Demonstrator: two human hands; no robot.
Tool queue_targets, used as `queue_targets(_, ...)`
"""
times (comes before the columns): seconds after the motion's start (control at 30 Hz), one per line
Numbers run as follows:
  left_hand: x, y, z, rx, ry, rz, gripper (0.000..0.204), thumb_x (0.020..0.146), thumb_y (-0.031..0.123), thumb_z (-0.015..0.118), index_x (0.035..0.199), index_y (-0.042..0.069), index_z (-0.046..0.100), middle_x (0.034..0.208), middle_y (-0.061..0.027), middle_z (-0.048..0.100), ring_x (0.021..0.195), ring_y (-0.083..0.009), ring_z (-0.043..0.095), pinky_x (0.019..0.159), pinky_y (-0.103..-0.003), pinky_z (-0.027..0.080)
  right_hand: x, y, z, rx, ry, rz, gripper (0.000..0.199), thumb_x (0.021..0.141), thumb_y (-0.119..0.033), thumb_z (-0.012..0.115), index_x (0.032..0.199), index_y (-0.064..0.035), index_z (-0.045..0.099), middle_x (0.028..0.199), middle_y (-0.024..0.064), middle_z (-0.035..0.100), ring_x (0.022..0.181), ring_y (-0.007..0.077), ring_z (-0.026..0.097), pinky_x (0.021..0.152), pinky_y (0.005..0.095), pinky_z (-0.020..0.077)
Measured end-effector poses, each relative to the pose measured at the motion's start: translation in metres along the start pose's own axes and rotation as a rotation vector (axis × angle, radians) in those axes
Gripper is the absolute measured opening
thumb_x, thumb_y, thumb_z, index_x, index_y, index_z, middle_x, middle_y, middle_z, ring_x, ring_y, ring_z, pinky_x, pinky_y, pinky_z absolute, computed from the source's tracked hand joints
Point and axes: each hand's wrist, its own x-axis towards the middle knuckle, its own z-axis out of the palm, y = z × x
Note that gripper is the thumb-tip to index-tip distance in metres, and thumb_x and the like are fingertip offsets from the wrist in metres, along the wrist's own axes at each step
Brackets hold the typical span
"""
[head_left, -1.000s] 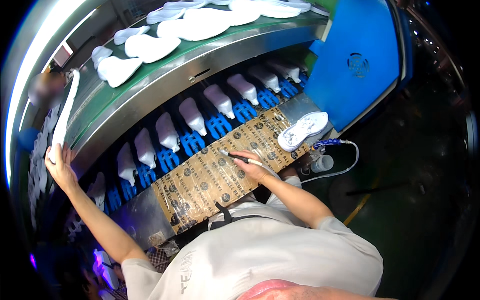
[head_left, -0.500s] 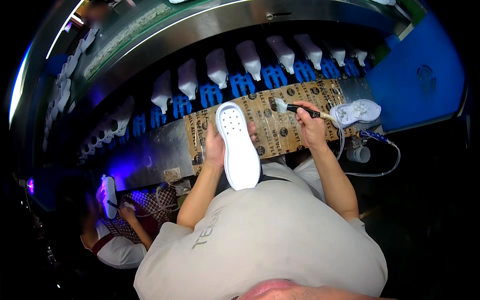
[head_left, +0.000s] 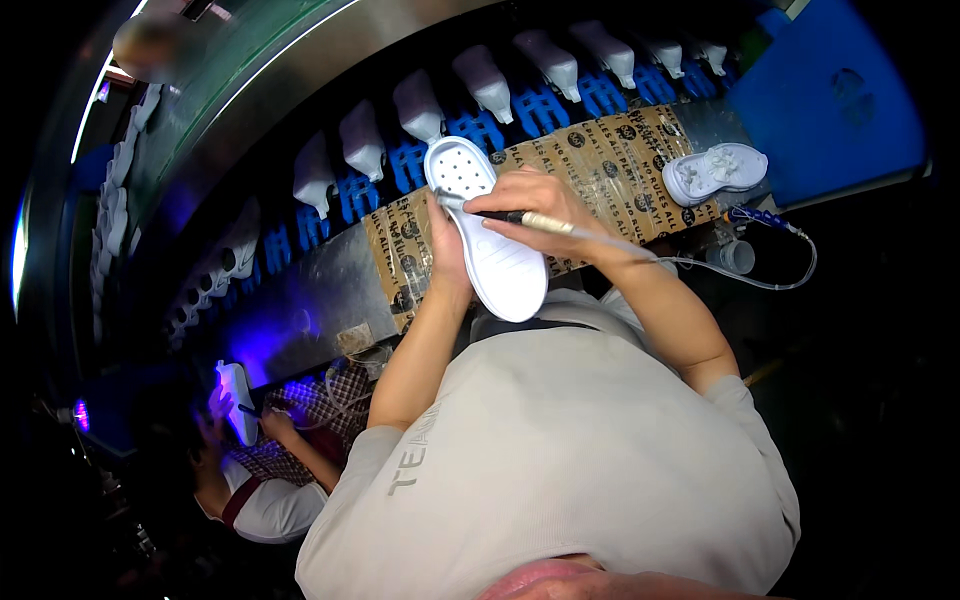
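Brush (head_left: 512, 217) moved onto white sole (head_left: 503, 275) | sole between 2 hands (head_left: 447, 240) (head_left: 545, 203)

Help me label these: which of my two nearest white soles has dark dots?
The held sole, in your left hand; the resting sole, at right, shows white lumps.

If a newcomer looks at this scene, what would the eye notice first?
Probably the bright white sole in the middle, in the left hand, with the right hand holding a brush over it. Next, perhaps, the row of pale forms beside blue clamps at the top, and the purple glow on the left.
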Motion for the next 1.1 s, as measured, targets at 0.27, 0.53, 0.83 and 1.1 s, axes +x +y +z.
queue_targets(0.27, 0.013, 0.018, 0.017, -0.148, -0.139, 0.078, 0.073, 0.105, 0.069, 0.026, 0.141, 0.01, 0.051, 0.126, -0.0188, 0.061, 0.115, -0.0291, 0.063, 0.098, -0.044, 0.056, 0.002, -0.027, -0.006, -0.091, -0.061, -0.113, 0.028, 0.086, -0.012, 0.078, 0.114, -0.0106, 0.079, 0.096, 0.0079, 0.077, 0.091, 0.0225, 0.069, 0.093, 0.0376, 0.046)
queue_targets(0.53, 0.011, 0.042, 0.043, -0.283, -0.219, 0.04, 0.078, 0.101, 0.075, 0.027, 0.133, 0.007, 0.05, 0.11, -0.0163, 0.059, 0.099, -0.0292, 0.06, 0.089, -0.044, 0.056, 0.005, -0.047, -0.003, -0.165, -0.086, -0.18, 0.029, 0.083, -0.015, 0.083, 0.112, -0.0142, 0.081, 0.088, 0.0039, 0.073, 0.087, 0.0191, 0.065, 0.09, 0.0366, 0.0456)
queue_targets(0.83, 0.025, 0.08, 0.06, -0.092, -0.215, 0.254, 0.074, 0.102, 0.072, 0.025, 0.13, 0.009, 0.052, 0.107, -0.0136, 0.061, 0.094, -0.0263, 0.064, 0.085, -0.044, 0.057, 0.006, -0.068, -0.017, 0.041, -0.299, -0.278, 0.028, 0.083, -0.016, 0.084, 0.111, -0.0122, 0.081, 0.085, 0.0031, 0.07, 0.084, 0.0195, 0.064, 0.084, 0.0365, 0.0437)
queue_targets(1.1, 0.033, 0.126, 0.069, 0.062, -0.523, 0.169, 0.081, 0.1, 0.075, 0.028, 0.137, 0.005, 0.047, 0.112, -0.0145, 0.058, 0.1, -0.0249, 0.064, 0.092, -0.041, 0.055, 0.01, -0.072, -0.031, 0.103, -0.407, -0.227, 0.029, 0.086, -0.016, 0.082, 0.115, -0.0148, 0.081, 0.086, 0.0016, 0.07, 0.078, 0.0161, 0.06, 0.081, 0.0338, 0.0428)
